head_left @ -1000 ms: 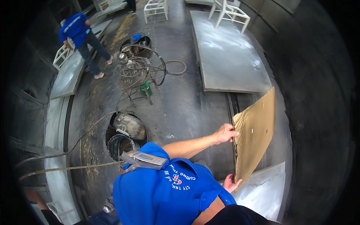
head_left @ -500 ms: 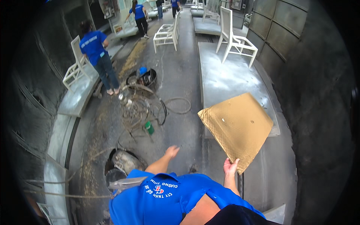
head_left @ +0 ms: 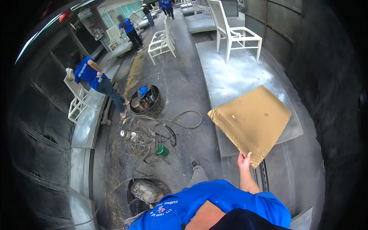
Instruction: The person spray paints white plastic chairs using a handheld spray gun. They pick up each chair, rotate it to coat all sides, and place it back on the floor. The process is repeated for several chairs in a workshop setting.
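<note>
My right hand (head_left: 244,161) is closed on the near corner of a flat brown cardboard sheet (head_left: 253,120). The thumb lies on top and the fingers go round the edge. The sheet is held out ahead of me, its far part in front of a grey metal platform (head_left: 214,73). Beyond it on that platform stands a white chair frame (head_left: 230,34) with an open seat. My left hand is out of view, and only the blue sleeve and shirt show on that side.
Coiled hoses (head_left: 142,140) lie on the floor ahead left, with a green cup (head_left: 162,150) among them. Behind them stands a black drum (head_left: 156,107); another drum (head_left: 163,186) is near my left side. A person in blue (head_left: 90,74) stands by a white chair (head_left: 78,99).
My left hand has dropped out of view. The cardboard, still in my right hand, has shifted slightly right. A foot now shows ahead of me, and the person at left leans over the chair.
</note>
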The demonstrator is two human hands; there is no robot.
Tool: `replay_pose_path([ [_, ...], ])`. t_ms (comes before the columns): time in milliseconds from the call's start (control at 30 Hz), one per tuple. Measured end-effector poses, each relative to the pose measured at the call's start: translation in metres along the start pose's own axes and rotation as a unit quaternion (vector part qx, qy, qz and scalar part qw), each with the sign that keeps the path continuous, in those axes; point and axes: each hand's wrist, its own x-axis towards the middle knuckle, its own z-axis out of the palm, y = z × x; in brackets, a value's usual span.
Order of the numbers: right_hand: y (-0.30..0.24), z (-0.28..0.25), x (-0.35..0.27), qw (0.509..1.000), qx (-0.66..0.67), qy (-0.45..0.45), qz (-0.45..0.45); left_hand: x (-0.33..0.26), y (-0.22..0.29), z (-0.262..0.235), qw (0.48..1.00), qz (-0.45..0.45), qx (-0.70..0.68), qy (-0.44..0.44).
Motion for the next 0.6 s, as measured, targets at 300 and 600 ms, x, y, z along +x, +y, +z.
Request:
replay_pose_path([
  [300, 0.057, 0.106, 0.086, 1.0, -0.013, -0.003, 0.014, 0.065, 0.05, -0.059, 0.983, 0.094, -0.117, -0.103],
  [600, 0.117, 0.16, 0.157, 0.996, 0.069, 0.004, -0.054, 0.136, 0.194, -0.183, 0.96, 0.032, -0.198, 0.193],
])
